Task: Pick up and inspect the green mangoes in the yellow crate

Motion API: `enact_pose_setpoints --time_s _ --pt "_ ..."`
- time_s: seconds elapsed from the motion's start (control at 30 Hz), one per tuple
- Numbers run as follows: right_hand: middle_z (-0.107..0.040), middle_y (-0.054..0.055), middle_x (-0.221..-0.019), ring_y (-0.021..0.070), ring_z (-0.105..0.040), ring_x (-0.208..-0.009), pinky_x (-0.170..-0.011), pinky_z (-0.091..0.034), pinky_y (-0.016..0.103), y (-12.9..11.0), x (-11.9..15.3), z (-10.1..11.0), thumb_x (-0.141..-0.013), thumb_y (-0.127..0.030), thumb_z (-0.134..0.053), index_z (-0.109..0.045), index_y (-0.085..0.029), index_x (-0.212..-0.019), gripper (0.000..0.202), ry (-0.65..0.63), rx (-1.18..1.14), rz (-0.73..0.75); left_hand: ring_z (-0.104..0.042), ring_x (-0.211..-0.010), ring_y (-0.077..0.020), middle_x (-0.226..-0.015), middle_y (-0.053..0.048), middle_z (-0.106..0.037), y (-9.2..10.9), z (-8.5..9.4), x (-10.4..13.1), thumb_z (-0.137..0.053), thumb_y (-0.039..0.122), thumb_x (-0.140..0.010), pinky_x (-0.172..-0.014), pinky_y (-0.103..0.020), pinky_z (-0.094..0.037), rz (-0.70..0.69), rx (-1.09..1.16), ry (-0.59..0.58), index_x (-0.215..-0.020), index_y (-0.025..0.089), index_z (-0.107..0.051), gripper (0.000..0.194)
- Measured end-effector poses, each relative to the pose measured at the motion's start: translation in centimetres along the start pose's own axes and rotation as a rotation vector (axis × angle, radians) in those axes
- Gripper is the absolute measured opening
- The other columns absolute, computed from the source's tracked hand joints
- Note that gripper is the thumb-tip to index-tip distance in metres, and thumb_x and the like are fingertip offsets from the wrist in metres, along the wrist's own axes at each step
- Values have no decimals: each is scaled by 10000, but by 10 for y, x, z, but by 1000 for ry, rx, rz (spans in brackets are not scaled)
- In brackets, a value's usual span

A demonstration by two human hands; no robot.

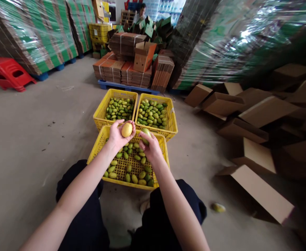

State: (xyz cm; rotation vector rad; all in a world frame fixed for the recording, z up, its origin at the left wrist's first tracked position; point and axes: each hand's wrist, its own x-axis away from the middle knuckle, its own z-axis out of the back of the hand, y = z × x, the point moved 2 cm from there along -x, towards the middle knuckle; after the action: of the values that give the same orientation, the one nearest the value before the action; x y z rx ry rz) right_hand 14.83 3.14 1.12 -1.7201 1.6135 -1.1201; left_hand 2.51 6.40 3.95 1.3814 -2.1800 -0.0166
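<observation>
My left hand (117,135), palm up, has its fingers curled round a yellow mango (127,129). Close beside it, my right hand (152,149) grips a green mango (146,134) between thumb and fingers. Both hands are above the near yellow crate (163,146), where green mangoes (134,179) lie scattered and part of the slotted bottom shows. Two more yellow crates stand just behind: the left crate (99,113) and the right crate (171,120), both filled with green and yellowish mangoes.
Cardboard boxes (262,188) lie piled at the right, with a loose mango (218,207) on the floor near them. Flattened cartons (132,75) are stacked on a blue pallet (126,86) ahead. A red stool (8,73) stands left; a person (140,14) is far back.
</observation>
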Motion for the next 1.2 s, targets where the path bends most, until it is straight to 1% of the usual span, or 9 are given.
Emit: enact_pose_setpoints --time_s 0.13,0.27,0.43,0.57,0.67,0.83,0.9,1.07,1.2 --pt "-628 -50 -630 45 -396 -387 -360 -249 210 3 -3 2 -590 -378 -793 -558 -195 -708 320 8 -32 -66 -598 -593 -99 -642 -35 -597 0 -2 -2 -530 93 -801 -528 -160 -506 -40 -58 27 -748 130 -580 81" --pt "-629 -20 -620 90 -441 -452 -400 -320 238 3 -7 3 -669 -486 -710 -595 -204 -711 307 68 -137 -108 -496 -448 -64 -562 -16 -539 -2 -3 -2 -541 194 -863 -378 -125 -399 78 -107 76 -705 129 -539 171" --pt "-588 -6 -578 112 -401 -437 -400 -298 266 6 -9 6 -699 -565 -653 -616 -213 -740 357 51 -95 -134 -586 -492 -102 -582 -18 -600 -3 1 -6 -423 217 -946 -426 -173 -489 34 -64 152 -796 136 -578 230" --pt "-557 -11 -567 121 -399 -443 -404 -313 278 4 -8 5 -695 -644 -630 -619 -231 -774 421 49 -107 -103 -596 -514 -116 -638 -48 -641 -5 1 -7 -426 364 -963 -447 -199 -500 36 -120 103 -840 133 -600 314" --pt "-582 -24 -643 91 -385 -458 -405 -313 259 1 -7 3 -679 -579 -690 -593 -230 -728 365 49 -137 -42 -559 -490 -115 -617 -54 -618 -6 -3 -4 -491 417 -922 -417 -201 -457 52 -255 60 -794 135 -608 332" --pt "-544 -72 -634 62 -403 -486 -428 -326 214 0 -3 1 -575 -346 -827 -519 -219 -671 347 73 -106 36 -565 -535 -83 -602 -22 -588 -7 -5 -2 -656 130 -799 -499 -162 -484 -5 -357 33 -719 126 -601 97" --pt "-553 -61 -624 74 -427 -496 -444 -351 224 0 -3 1 -621 -394 -794 -527 -217 -673 324 79 -117 8 -576 -548 -80 -613 -21 -597 -8 -4 -3 -662 126 -803 -520 -158 -498 -15 -369 10 -719 120 -601 104" --pt "-594 -16 -637 105 -471 -499 -464 -408 262 3 -7 3 -744 -555 -639 -586 -214 -675 352 59 -183 -82 -583 -520 -101 -638 -53 -627 -10 0 -7 -526 355 -925 -469 -187 -494 68 -384 -57 -764 106 -625 313" --pt "-553 -25 -539 91 -421 -410 -386 -347 247 2 -11 7 -747 -560 -641 -609 -197 -674 372 116 -216 -45 -585 -497 -94 -703 -55 -656 -8 -1 -8 -452 324 -962 -459 -190 -493 56 -393 -57 -866 94 -661 325"
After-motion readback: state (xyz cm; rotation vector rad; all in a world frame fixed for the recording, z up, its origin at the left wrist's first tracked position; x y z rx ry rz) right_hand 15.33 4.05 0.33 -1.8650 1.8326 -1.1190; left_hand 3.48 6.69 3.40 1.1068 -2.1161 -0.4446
